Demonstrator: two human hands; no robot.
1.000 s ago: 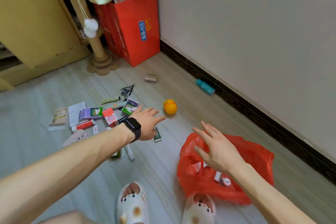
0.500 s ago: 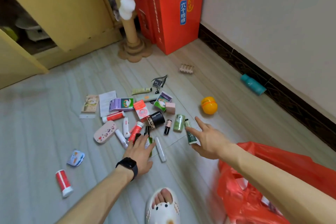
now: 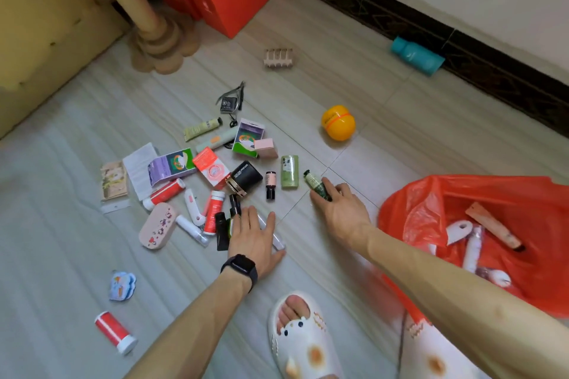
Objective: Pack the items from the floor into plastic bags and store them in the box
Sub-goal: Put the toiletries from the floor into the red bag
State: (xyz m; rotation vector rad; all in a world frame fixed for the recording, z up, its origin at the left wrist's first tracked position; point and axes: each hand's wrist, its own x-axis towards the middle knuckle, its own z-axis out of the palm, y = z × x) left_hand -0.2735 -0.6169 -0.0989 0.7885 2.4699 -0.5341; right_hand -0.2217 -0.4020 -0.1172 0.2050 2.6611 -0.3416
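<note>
Both hands have dropped lower since the earlier frame: the right hand [image 3: 338, 209] has closed its grip around a small dark green tube [image 3: 317, 186] with a pale cap, lying on the grey plank floor [image 3: 354, 49], while the left hand [image 3: 254, 235] now lies flat and open across a thin clear tube [image 3: 277, 240] and the near edge of the scattered cosmetics, holding nothing. To the right of the right-hand grip, close by, sits the open red plastic bag [image 3: 431, 209], already holding a few tubes. That green tube looks light, slightly squashy and smooth, so gripping its middle, not the cap, seems safest. No box is clearly identifiable.
</note>
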